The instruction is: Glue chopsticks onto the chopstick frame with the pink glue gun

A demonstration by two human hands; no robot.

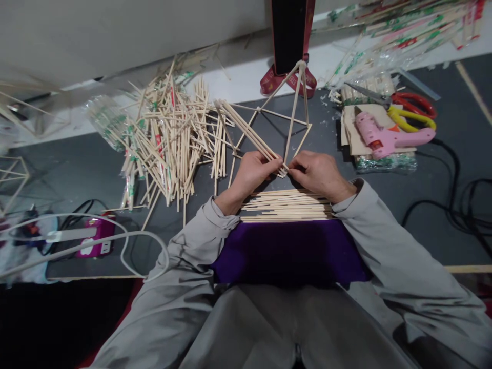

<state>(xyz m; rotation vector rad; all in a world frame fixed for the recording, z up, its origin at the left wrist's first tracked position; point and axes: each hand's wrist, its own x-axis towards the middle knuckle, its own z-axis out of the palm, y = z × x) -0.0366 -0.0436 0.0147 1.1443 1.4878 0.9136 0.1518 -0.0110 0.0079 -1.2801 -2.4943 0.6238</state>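
Observation:
My left hand (254, 174) is closed around a small bundle of wooden sticks (246, 128) that slants up and to the left. Close against the bundle's lower end, my right hand (317, 173) has its thumb and fingers pinched together; what sits between them is too small to make out. Just beyond both hands stands a frame of joined sticks (292, 115), rising to a whitish joint at its top. Below my wrists, a row of sticks (286, 204) lies side by side along the edge of a purple cloth (290, 251).
A large loose heap of sticks (177, 138) spreads to the left. At right, a pink glue gun (392, 134) and yellow-and-red-handled pliers (413, 115) rest on wrapped packs. A dark phone-like slab (288, 36) stands behind the frame. A magenta power block (96, 236) and white cable lie at left.

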